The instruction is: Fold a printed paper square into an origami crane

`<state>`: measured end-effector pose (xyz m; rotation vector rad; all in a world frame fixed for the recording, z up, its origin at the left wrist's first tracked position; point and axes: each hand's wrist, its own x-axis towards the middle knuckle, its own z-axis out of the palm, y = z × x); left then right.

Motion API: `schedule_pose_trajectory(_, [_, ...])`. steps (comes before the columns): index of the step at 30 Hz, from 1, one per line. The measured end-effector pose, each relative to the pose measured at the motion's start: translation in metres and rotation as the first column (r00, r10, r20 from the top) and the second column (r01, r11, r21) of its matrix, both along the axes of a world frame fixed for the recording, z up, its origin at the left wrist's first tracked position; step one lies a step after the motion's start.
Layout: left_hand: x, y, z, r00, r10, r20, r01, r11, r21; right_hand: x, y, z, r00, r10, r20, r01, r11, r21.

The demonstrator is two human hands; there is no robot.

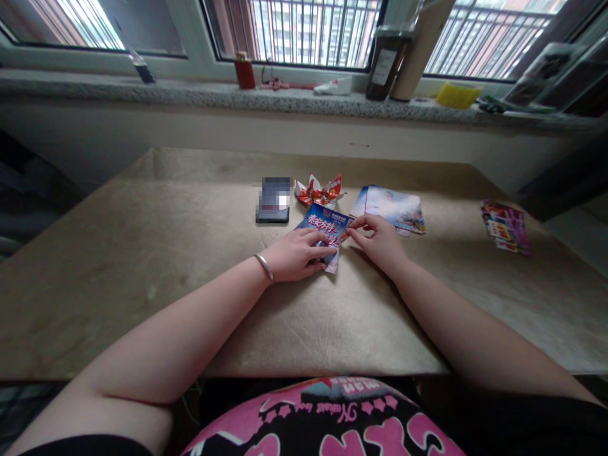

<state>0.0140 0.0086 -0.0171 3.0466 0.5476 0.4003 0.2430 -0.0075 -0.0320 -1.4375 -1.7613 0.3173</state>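
Note:
A blue printed leaflet with red lettering lies folded on the tan table. My left hand lies flat on its lower part, fingers stretched and pressing it down; a silver bangle sits on that wrist. My right hand pinches the leaflet's right corner between thumb and fingertips. Just behind the leaflet rests a folded red-and-white paper flower.
A dark phone lies left of the paper flower. More blue leaflets are stacked to the right, and a pink one lies far right. The stone windowsill carries a red cup, a dark jar, a yellow object and other clutter.

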Motion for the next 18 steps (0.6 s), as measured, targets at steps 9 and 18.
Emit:
schedule_pose_trajectory(9, [0.0005,-0.0011,0.0005,0.999,0.044,-0.001,-0.044,0.998,-0.050,-0.0077,-0.0066,0.0013,0.991,0.004,-0.132,-0.001,1.000,0.025])
schedule_pose_trajectory(18, [-0.0009,-0.0010,-0.0025,0.997,0.075,0.024,-0.074,0.996,-0.050,-0.0056,-0.0071,0.0007,0.991,0.007,-0.137,-0.014,0.999,-0.048])
